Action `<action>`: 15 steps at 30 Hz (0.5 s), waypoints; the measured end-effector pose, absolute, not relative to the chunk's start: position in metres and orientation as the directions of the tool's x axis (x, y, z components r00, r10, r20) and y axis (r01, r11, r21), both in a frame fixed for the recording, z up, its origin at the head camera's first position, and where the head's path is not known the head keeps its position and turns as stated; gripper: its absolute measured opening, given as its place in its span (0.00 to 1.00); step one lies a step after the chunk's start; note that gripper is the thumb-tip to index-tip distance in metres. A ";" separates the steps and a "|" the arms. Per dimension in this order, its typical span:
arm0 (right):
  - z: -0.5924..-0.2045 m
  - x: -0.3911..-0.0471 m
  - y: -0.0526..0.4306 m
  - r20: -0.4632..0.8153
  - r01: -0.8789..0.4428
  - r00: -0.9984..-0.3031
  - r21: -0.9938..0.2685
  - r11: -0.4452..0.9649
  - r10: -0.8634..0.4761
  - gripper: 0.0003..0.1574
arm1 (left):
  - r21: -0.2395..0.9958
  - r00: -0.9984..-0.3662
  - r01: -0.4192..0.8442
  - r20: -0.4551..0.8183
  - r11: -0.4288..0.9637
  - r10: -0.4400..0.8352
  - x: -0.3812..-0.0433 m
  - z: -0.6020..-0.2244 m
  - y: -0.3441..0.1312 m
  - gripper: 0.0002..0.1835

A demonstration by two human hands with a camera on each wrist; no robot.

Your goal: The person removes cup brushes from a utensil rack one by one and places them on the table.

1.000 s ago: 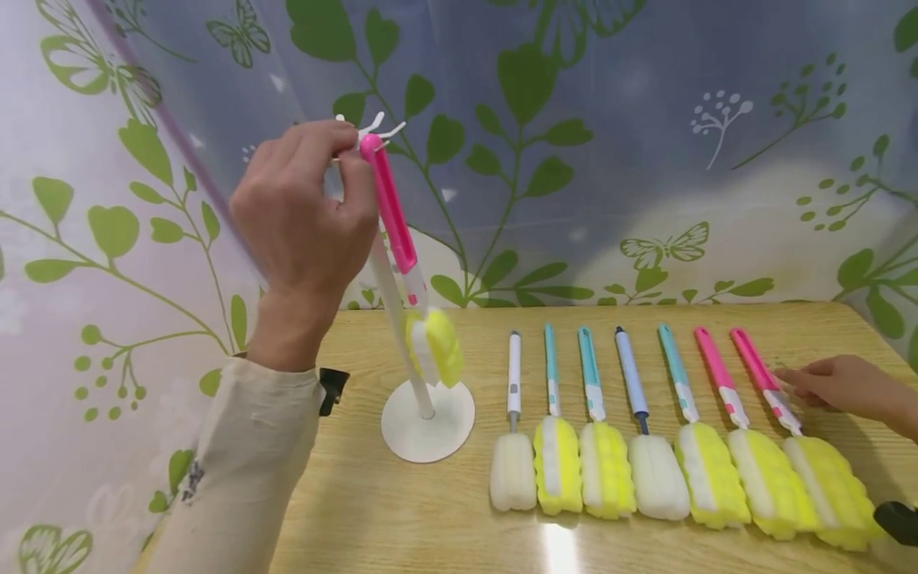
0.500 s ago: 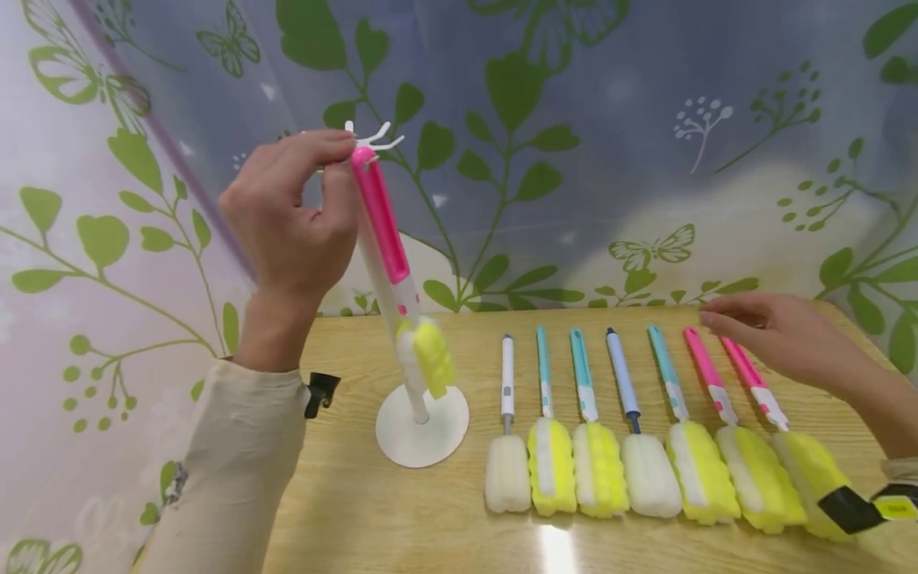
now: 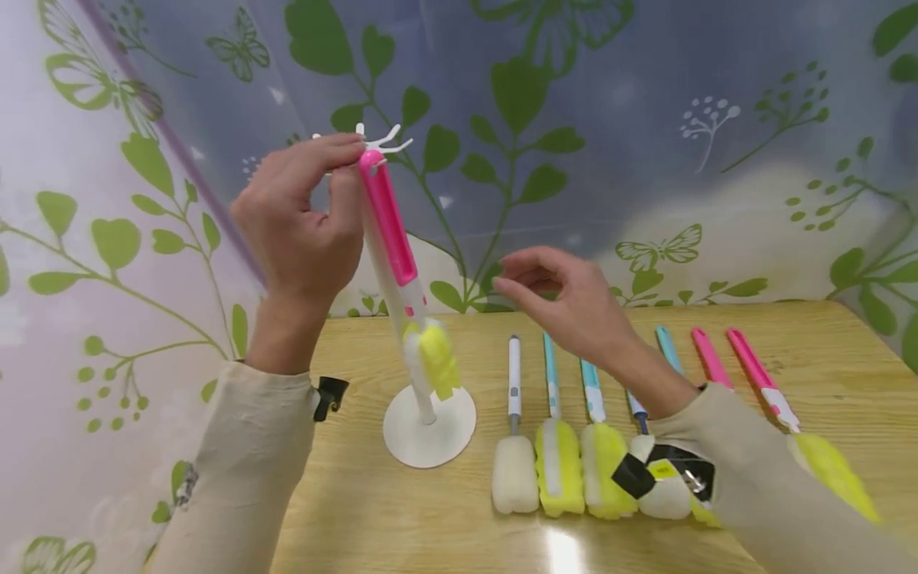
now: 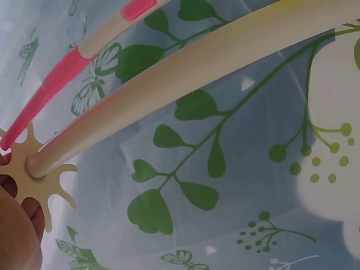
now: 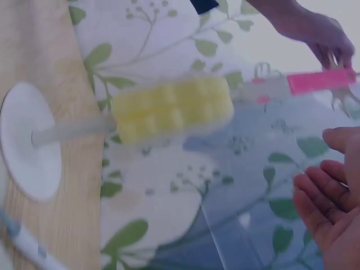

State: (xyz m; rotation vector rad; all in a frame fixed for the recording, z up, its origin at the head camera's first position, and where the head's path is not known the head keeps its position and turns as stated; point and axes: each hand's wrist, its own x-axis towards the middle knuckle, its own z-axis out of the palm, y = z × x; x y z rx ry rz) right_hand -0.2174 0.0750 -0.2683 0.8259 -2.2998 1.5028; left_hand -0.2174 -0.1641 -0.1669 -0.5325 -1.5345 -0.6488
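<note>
My left hand grips the hooked top of a white stand, whose round base sits on the table. From one hook hangs a sponge bottle brush with a pink handle and a yellow-and-white head. Right of the stand my right hand is in the air, fingers loosely bent, thumb apart, holding nothing. Beneath and beyond its forearm lies a row of several sponge brushes, among them a white-handled brush and a pink-handled brush. My right sleeve hides some of them.
A wooden table bears the stand and the brush row. Behind it hangs a curtain printed with green leaves and butterflies. Black straps sit at both wrists, such as the right strap.
My right hand has come from the far right end of the brush row, up and left across the brushes towards the stand. The left hand keeps its hold on the stand's top.
</note>
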 end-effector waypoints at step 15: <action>-0.270 -0.216 -0.018 0.695 -0.719 -0.692 -0.688 0.098 -0.195 0.24 | 0.106 -0.102 0.673 0.994 0.732 -0.051 -0.216 -0.168 -0.164 0.17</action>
